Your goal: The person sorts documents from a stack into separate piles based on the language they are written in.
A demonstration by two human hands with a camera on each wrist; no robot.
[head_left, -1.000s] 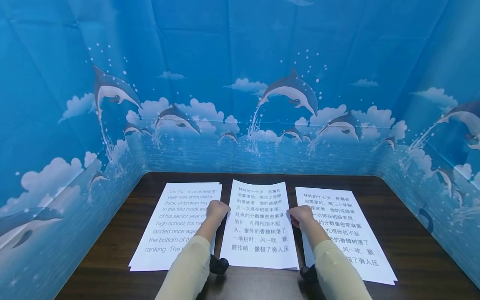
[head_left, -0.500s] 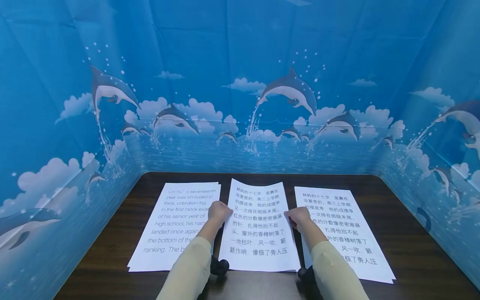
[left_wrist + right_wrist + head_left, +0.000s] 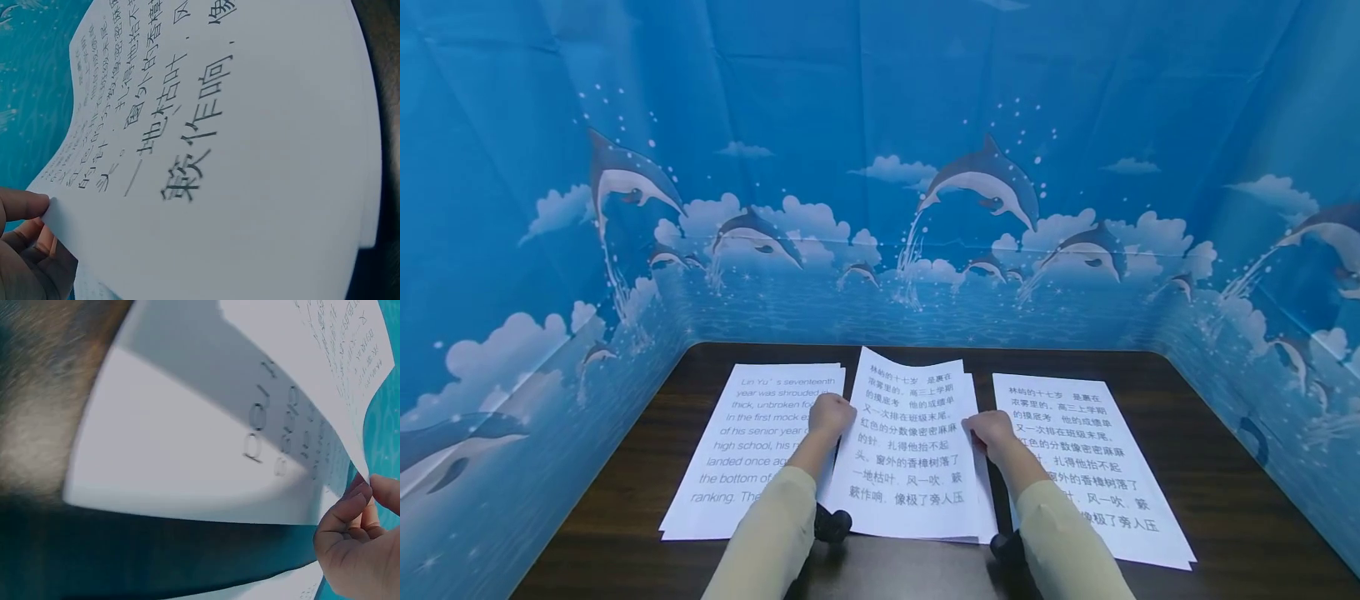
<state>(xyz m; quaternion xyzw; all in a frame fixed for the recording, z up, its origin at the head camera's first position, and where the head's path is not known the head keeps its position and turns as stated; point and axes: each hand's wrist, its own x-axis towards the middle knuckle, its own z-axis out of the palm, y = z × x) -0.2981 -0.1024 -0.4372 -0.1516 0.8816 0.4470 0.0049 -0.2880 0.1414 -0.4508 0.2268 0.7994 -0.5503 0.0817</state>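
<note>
A white sheet of paper printed with Chinese characters is raised in the middle, its top edge curving. My left hand pinches its left edge; in the left wrist view the thumb lies on the printed face, the other fingers behind. The right edge is pinched by my right hand, between thumb and fingers. Under the raised sheet lies another sheet with English text, which peeks out along the right side in the head view.
On the left lies a stack of sheets with English text, partly behind my left arm. Another stack, with Chinese text, lies at the right. Both rest on a dark wooden table. A blue dolphin-print curtain encloses the table's far side and both flanks.
Both hands have shifted slightly left with the Chinese-printed sheet, whose far edge has risen. The sheet underneath now shows along its right side. The side stacks stay put.
</note>
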